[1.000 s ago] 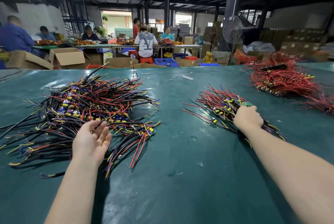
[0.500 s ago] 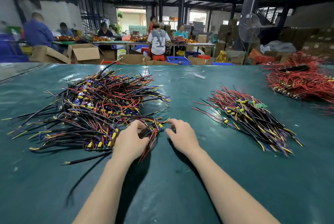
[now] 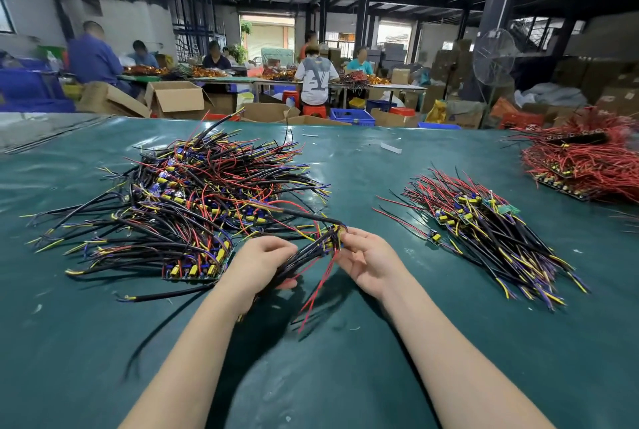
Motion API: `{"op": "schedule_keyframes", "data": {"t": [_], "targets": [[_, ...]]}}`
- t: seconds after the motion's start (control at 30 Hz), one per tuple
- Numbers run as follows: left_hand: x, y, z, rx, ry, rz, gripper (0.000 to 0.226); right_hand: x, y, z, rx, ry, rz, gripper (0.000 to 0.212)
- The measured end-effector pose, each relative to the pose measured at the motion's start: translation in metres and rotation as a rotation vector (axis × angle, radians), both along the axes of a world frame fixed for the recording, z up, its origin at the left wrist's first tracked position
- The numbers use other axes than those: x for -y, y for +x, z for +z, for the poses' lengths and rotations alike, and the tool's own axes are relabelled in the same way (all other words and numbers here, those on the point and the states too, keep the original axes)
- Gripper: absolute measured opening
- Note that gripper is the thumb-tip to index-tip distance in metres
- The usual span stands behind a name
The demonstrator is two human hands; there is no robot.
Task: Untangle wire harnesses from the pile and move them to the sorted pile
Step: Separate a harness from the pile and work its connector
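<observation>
green table (image 3: 345,376) | open cardboard box (image 3: 176,96) behind | left hand (image 3: 257,264), right hand (image 3: 368,264) grips hold one harness (image 3: 311,250) by pile (image 3: 193,193)

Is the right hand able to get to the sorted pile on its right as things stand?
Probably yes: only bare table lies between the right hand and the sorted pile, though it and the left hand both hold a harness.

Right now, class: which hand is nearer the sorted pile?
Right. The right hand, gripping a harness, is left of the sorted pile; the left hand is farther left, beside the tangled pile.
</observation>
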State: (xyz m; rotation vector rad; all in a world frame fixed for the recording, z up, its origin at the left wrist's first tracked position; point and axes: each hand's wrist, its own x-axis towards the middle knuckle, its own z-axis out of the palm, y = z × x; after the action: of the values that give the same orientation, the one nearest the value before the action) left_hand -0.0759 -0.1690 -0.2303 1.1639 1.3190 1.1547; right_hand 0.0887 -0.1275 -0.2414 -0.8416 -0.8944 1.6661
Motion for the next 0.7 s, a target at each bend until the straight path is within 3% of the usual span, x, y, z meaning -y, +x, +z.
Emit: {"op": "schedule_keyframes", "data": {"t": [0.1,0.23,0.53,0.6,0.7], "targets": [[0.001,-0.003,-0.002,-0.066,-0.022,-0.112,0.006,0.001,-0.004,-0.001,0.097,0.037,0.025,0.023],[0.004,0.0,-0.004,0.001,0.019,-0.17,0.012,0.003,-0.009,-0.003,0.184,0.091,0.034,0.019],[-0.004,0.023,-0.006,0.354,0.086,0.047,0.013,0.002,-0.027,-0.007,-0.122,-0.073,0.021,0.02],[-0.002,0.019,-0.009,0.313,0.158,-0.053,0.005,0.002,-0.024,-0.006,-0.098,-0.061,-0.003,0.027],[-0.002,0.01,-0.005,0.242,0.019,-0.322,0.033,0.0,-0.017,-0.004,-0.051,-0.053,-0.043,0.023]]}}
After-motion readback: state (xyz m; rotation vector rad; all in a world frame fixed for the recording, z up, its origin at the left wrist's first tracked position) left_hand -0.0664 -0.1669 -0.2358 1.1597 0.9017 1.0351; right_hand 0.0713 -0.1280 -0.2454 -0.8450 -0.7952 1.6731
